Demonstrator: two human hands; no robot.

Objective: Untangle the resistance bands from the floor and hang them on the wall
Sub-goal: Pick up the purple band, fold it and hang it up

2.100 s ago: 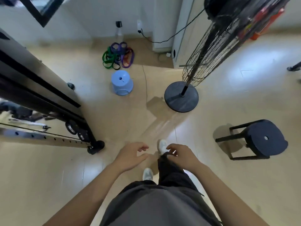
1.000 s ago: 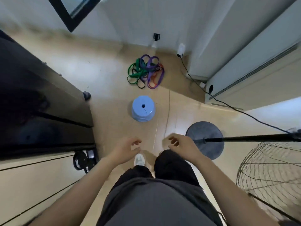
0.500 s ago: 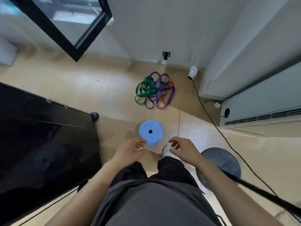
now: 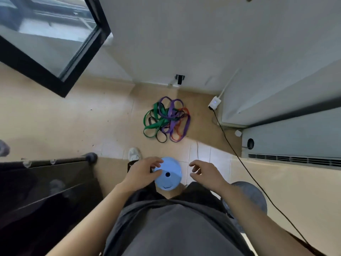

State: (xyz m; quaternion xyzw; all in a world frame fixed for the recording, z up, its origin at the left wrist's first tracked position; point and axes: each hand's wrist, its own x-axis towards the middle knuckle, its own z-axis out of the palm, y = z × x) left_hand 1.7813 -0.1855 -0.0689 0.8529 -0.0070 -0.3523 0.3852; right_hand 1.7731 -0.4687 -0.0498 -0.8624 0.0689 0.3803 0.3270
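A tangled heap of resistance bands, green, purple, orange and black, lies on the tan floor close to the white wall. My left hand and my right hand hang in front of my waist, well short of the heap. Both have loosely curled fingers and hold nothing. My left hand overlaps the near-left edge of a small blue stool in the view.
A black cable runs from a white plug box across the floor on the right. A dark machine frame stands at the left, a round dark fan base behind my right arm. A white unit with a vent is at the right.
I have walked forward: the band heap and the blue stool are nearer, the stool now just below my hands. My hands stay empty and have spread slightly apart.
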